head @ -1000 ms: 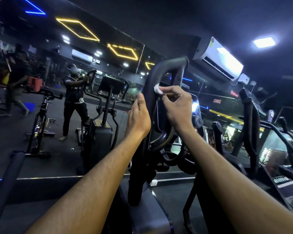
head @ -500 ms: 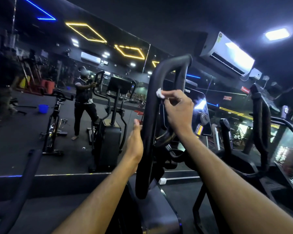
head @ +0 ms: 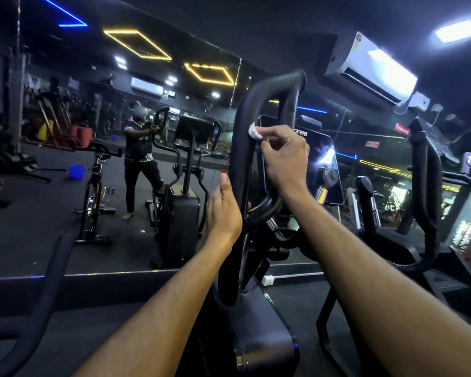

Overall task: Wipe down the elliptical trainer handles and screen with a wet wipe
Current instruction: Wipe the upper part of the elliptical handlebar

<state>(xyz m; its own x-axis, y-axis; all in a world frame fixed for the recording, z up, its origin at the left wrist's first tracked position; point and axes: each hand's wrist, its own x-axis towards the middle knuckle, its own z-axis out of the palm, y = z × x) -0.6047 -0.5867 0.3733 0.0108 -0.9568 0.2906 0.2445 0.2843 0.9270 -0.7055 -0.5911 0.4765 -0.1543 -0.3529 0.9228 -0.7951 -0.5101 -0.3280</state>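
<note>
While the right hand (head: pixel 284 156) pinched a wad of white wipe (head: pixel 255 131) against the handle (head: pixel 245 148), the left hand (head: pixel 225 210) gripped the same handle lower down.

The wipe sat on the handle's inner edge, a little below the bend at its top, held between the right thumb and curled fingertips (head: pixel 264 133). The left hand's fingers wrapped round the far side of the bar and were mostly hidden; its thumb pointed up along the near side. The dark screen (head: pixel 326 159) stood just right of the handle, behind the right hand, with a glare spot on its face. A mirror (head: pixel 65 186) ahead showed the person at the trainer, an exercise bike (head: pixel 95 191) and a blue bucket (head: pixel 76 170) on the floor. An air conditioner (head: pixel 370 69) hung high on the wall to the right.
</note>
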